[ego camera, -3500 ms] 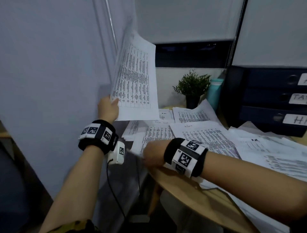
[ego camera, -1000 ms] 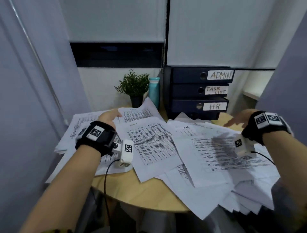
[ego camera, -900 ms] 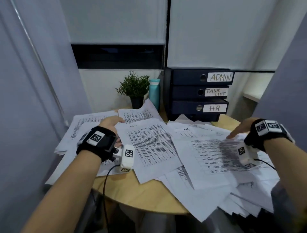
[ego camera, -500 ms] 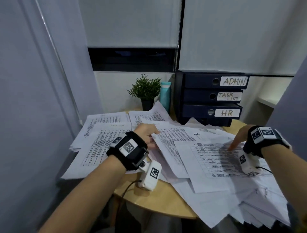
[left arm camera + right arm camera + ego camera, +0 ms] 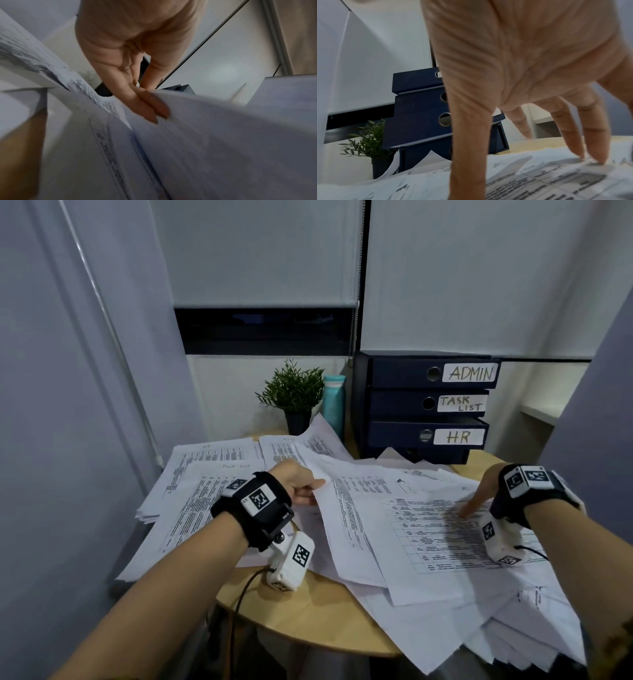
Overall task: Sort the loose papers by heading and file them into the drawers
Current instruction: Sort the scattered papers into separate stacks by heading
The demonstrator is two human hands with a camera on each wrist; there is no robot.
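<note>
Loose printed papers cover the round table. My left hand (image 5: 313, 491) pinches the left edge of a middle sheet (image 5: 346, 508) and holds that edge raised. In the left wrist view the fingers (image 5: 152, 106) lie under this sheet (image 5: 223, 142) and the thumb goes behind it. My right hand (image 5: 474, 503) presses straight, spread fingers on a sheet with a printed table (image 5: 435, 539). The right wrist view has these fingertips (image 5: 597, 158) on that sheet (image 5: 547, 180). At the back stands the dark blue drawer unit (image 5: 424, 405), labelled ADMIN, TASK LIST and HR, all drawers closed.
A stack of sheets (image 5: 205, 474) lies at the left and a loose heap (image 5: 496, 621) overhangs the table's right front. A small potted plant (image 5: 294, 395) and a teal bottle (image 5: 335, 402) stand left of the drawers. Bare wooden table (image 5: 308, 611) shows in front. Walls close in left and right.
The sheet my left hand held up is down on the left stack. That hand moved right and took the middle sheet's edge. My right hand came down onto the table sheet.
</note>
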